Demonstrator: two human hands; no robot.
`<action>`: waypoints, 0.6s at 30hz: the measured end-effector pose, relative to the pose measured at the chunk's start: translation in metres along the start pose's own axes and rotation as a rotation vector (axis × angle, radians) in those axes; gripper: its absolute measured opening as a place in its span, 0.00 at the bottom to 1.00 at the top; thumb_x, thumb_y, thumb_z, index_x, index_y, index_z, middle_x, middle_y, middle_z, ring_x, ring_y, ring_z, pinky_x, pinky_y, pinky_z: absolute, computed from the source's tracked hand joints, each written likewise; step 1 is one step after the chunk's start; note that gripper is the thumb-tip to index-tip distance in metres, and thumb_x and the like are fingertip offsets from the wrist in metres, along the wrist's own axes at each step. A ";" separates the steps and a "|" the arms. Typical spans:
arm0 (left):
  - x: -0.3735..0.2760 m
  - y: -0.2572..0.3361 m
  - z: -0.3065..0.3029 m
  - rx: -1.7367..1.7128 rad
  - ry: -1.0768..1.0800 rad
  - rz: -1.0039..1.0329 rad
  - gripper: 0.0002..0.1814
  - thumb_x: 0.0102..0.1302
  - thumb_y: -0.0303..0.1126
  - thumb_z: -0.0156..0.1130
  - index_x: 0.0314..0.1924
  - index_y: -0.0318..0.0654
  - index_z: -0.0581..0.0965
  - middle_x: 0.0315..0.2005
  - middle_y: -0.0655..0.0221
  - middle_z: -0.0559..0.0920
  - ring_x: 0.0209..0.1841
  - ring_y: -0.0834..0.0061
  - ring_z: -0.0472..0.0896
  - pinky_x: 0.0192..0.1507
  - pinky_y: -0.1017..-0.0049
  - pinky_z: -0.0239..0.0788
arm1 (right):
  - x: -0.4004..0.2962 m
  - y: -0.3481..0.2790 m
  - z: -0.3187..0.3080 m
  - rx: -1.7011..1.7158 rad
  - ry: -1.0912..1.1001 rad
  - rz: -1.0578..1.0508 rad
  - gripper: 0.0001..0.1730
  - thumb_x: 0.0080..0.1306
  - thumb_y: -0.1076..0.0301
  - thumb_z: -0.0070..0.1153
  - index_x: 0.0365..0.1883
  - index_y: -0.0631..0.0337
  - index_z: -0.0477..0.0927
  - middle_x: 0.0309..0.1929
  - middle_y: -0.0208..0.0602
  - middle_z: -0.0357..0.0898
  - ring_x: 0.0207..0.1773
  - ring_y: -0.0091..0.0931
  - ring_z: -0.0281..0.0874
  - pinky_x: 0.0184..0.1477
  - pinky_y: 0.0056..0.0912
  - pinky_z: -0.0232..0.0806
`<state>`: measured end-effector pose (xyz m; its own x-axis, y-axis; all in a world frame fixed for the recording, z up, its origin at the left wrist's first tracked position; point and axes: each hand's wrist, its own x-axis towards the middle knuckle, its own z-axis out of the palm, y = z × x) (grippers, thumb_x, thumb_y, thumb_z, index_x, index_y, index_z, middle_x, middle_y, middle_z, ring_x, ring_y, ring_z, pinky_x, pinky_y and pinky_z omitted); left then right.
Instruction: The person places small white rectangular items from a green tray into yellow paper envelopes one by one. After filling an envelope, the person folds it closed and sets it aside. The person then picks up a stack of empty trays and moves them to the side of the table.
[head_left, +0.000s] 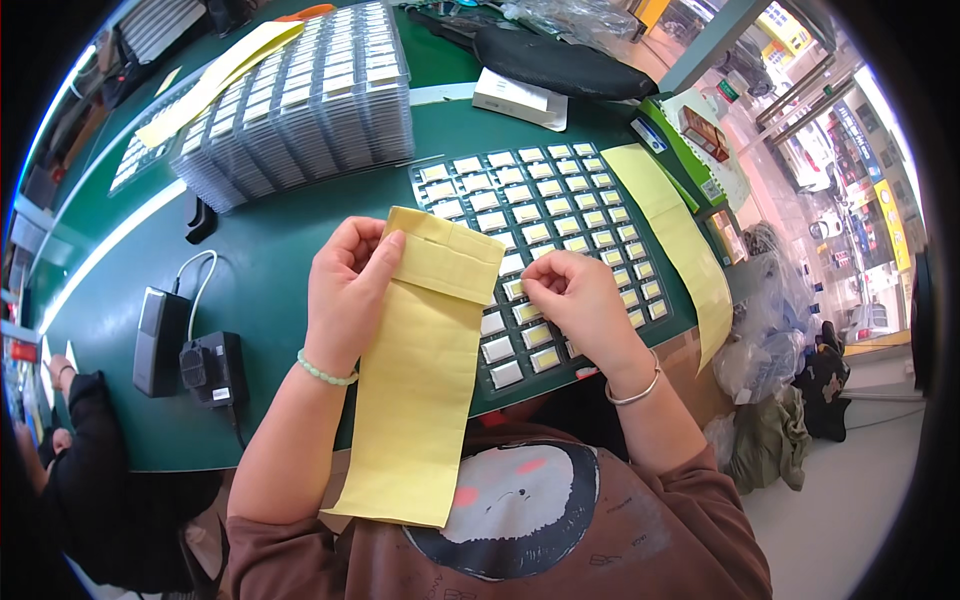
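My left hand (349, 289) grips a long strip of yellow paper (420, 390) near its upper end, thumb on top. The strip's top is folded over in a flap, and its lower end hangs before my shirt. With thumb and forefinger pinched together, my right hand (581, 304) hovers over a clear plastic tray (664, 330); nothing shows between the fingertips. Rows of small white rectangular parts fill this tray. Many bear a yellow pad, such as one part (545, 358), while others at the left look plain white, like this part (506, 375). The paper hides some of the tray.
A tall stack of filled trays (300, 135) stands at the back left, yellow paper (225, 71) on top. Another yellow sheet (675, 232) lies right of the tray, near a green box (679, 154). A power bank (161, 341) and cabled black device (214, 367) sit left; a person's arm (86, 420) is beyond.
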<state>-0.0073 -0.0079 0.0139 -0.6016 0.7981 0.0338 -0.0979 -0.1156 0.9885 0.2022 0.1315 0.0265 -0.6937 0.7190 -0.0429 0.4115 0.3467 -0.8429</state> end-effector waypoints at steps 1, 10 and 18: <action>-0.001 0.001 0.000 -0.005 -0.007 -0.004 0.07 0.73 0.32 0.60 0.42 0.35 0.76 0.33 0.79 0.80 0.34 0.92 0.76 0.38 0.86 0.68 | 0.000 0.002 0.000 -0.037 0.013 -0.025 0.07 0.64 0.72 0.60 0.37 0.67 0.84 0.29 0.37 0.82 0.31 0.24 0.78 0.37 0.27 0.71; -0.006 0.000 0.005 0.031 -0.099 0.071 0.06 0.73 0.30 0.61 0.43 0.34 0.76 0.33 0.78 0.80 0.35 0.92 0.75 0.39 0.87 0.68 | 0.002 -0.034 -0.001 -0.097 0.278 -0.438 0.07 0.66 0.76 0.60 0.43 0.64 0.83 0.35 0.37 0.77 0.31 0.27 0.77 0.31 0.27 0.69; -0.007 0.003 0.006 0.027 -0.113 0.086 0.07 0.73 0.30 0.62 0.43 0.34 0.75 0.33 0.78 0.80 0.35 0.92 0.75 0.38 0.87 0.67 | 0.013 -0.031 0.032 -0.067 0.262 -0.623 0.07 0.61 0.77 0.65 0.37 0.64 0.82 0.37 0.37 0.77 0.35 0.31 0.78 0.35 0.30 0.71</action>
<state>0.0014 -0.0109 0.0179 -0.5136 0.8476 0.1336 -0.0275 -0.1718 0.9847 0.1613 0.1111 0.0351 -0.6506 0.4918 0.5786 0.0226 0.7742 -0.6326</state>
